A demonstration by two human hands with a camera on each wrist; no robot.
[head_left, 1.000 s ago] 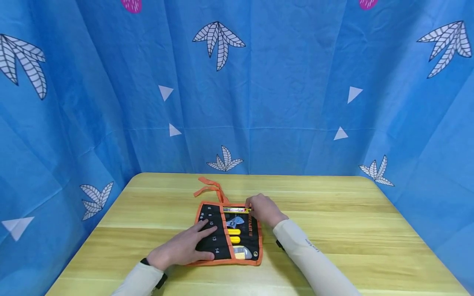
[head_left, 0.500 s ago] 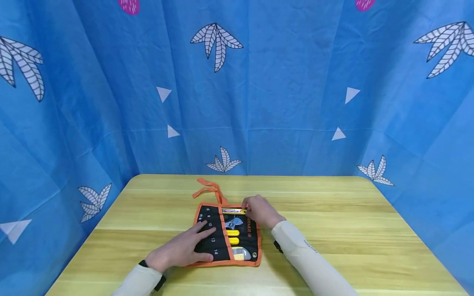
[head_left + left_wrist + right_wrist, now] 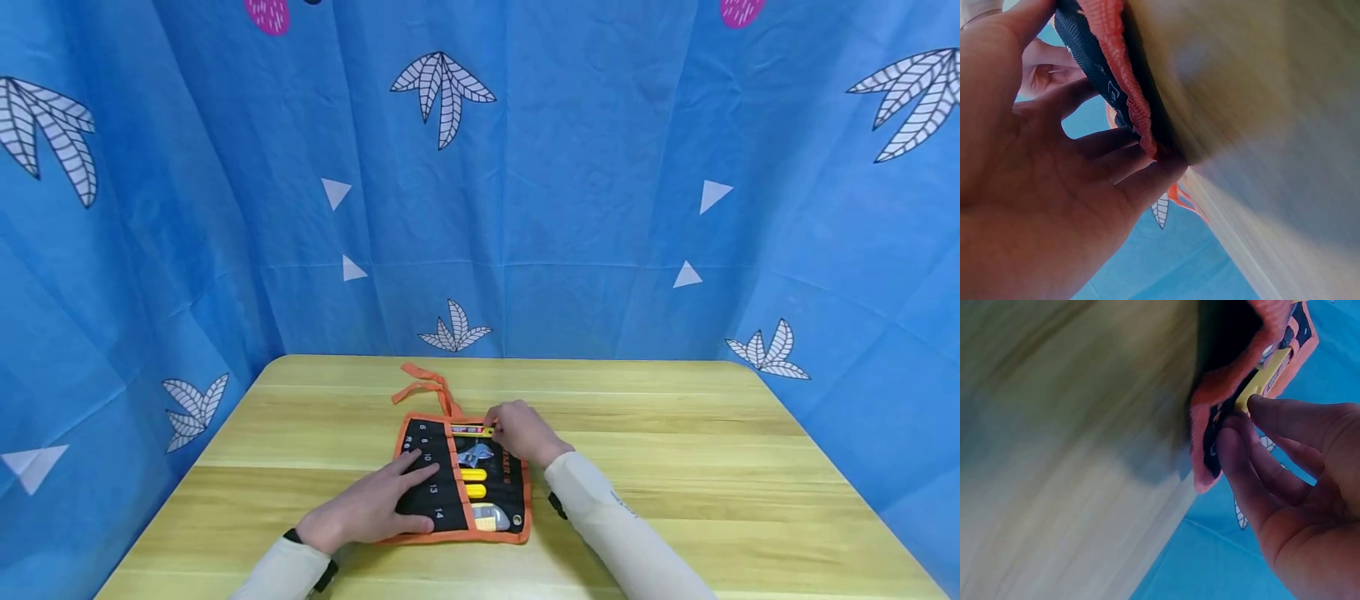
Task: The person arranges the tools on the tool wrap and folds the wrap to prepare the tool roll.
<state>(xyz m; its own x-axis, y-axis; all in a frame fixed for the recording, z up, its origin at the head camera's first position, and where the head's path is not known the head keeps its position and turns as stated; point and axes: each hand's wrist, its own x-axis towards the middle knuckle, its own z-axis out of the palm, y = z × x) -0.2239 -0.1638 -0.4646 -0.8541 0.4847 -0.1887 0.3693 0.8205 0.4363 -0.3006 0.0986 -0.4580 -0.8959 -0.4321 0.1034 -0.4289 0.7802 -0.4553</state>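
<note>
A black tool roll with orange edging (image 3: 442, 508) lies unrolled on the table, its pocket side up. My left hand (image 3: 367, 508) rests on the numbered pockets with fingers spread; in the left wrist view its fingertips reach the roll's orange edge. At the top pocket, my right hand (image 3: 525, 432) pinches the end of a slim yellow tool with a printed label (image 3: 468, 431) between thumb and fingers. The tool's other end is hidden inside the pocket. Below it sit an adjustable wrench (image 3: 476, 454), two yellow handles (image 3: 474, 475) and a pale tool with a rounded grey end (image 3: 491, 517).
Orange tie straps (image 3: 431, 383) trail from the roll's far edge across the wooden table (image 3: 637, 417). A blue patterned curtain (image 3: 585, 167) hangs behind and at both sides of the table.
My right hand has moved a little to the left with the yellow tool, and less of the tool shows outside the pocket. The left hand has stayed in place on the roll.
</note>
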